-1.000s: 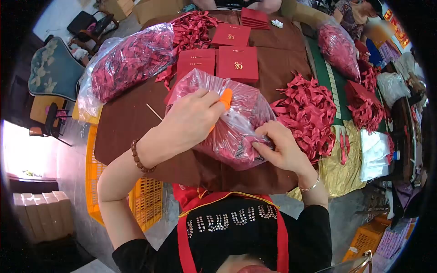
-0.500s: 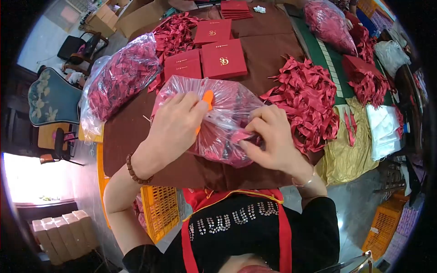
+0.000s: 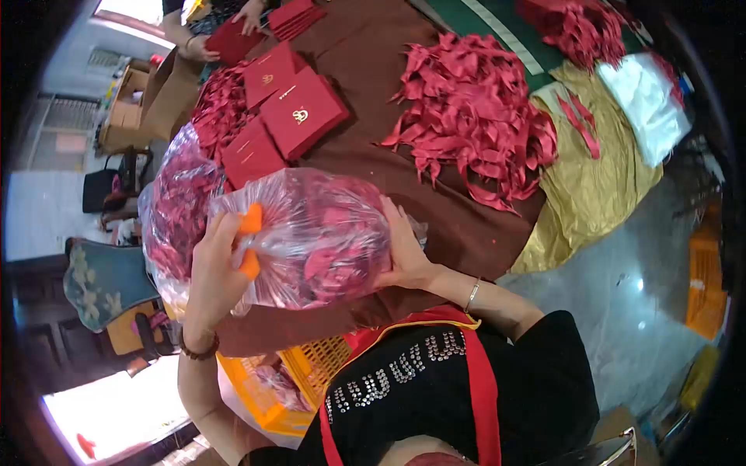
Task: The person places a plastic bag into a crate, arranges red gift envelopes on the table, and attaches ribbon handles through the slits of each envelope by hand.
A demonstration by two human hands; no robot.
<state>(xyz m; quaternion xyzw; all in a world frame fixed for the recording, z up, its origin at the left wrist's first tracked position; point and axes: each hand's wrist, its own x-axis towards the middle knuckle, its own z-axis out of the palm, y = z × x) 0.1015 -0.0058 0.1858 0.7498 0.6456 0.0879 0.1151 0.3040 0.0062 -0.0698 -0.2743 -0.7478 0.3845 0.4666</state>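
A clear plastic bag (image 3: pixel 334 248) full of red ribbon-like pieces is held between my two hands at the table's near edge. My left hand (image 3: pixel 217 268) pinches the gathered plastic at the bag's left end. Orange pieces that look like finger covers show at its thumb and fingertip. My right hand (image 3: pixel 408 247) wraps around the bag's right end, palm against it, some of its fingers hidden behind. Just beyond the bag lie red boxes (image 3: pixel 307 116) with gold print. A heap of red ribbons (image 3: pixel 486 116) spreads to the right.
Another filled plastic bag (image 3: pixel 179 210) rests at the left. Across the brown-covered table (image 3: pixel 373 78), a co-worker's hands (image 3: pixel 225 35) hold a red item. Gold cloth (image 3: pixel 598 186) and a white plastic sheet (image 3: pixel 645 105) lie right. An orange crate (image 3: pixel 311 357) stands below the near edge.
The view has turned, and the bag has moved left relative to my body. My right hand has gone from pinching the plastic to holding the bag's right end. A co-worker's hands now show.
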